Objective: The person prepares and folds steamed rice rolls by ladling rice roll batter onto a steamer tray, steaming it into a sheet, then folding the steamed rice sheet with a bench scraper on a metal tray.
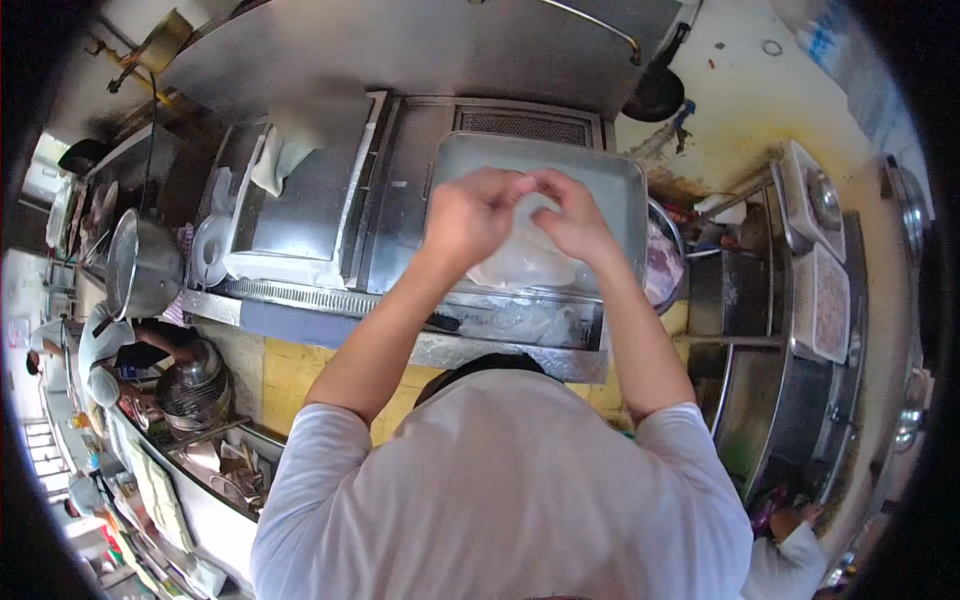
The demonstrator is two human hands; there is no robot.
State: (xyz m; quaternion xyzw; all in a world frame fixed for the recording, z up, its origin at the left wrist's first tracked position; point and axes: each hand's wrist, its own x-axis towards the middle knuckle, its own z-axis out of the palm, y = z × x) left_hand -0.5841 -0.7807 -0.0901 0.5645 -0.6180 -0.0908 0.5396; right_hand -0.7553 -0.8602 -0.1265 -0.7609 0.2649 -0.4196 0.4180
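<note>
Pale, soft and slightly translucent, the limp sheet [525,255] hangs between my hands in the head view, over the near part of the rectangular metal tray [637,175] on the steel tabletop [408,175]. I cannot tell what it is made of. My left hand [472,218] and my right hand [575,222] meet at the fingertips above it, each closed in a pinch on its upper part; the exact grip of each thumb is hidden by the blur and the folds. The lower part spreads toward the tray's near side, and I cannot tell whether it touches down.

Something this thin and floppy probably slips or tears if I pull hard at one point, so I judge a light, even pinch best, with the fingertips close together and both wrists level. Small finger movements should suit it better than big arm movements, and staying low over the tray would catch any drips or a dropped piece. My right forearm passes near the round bowl [680,232] holding reddish meat [662,268], just beside the tray, so that elbow wants to be tucked in, clear of the rim.
</note>
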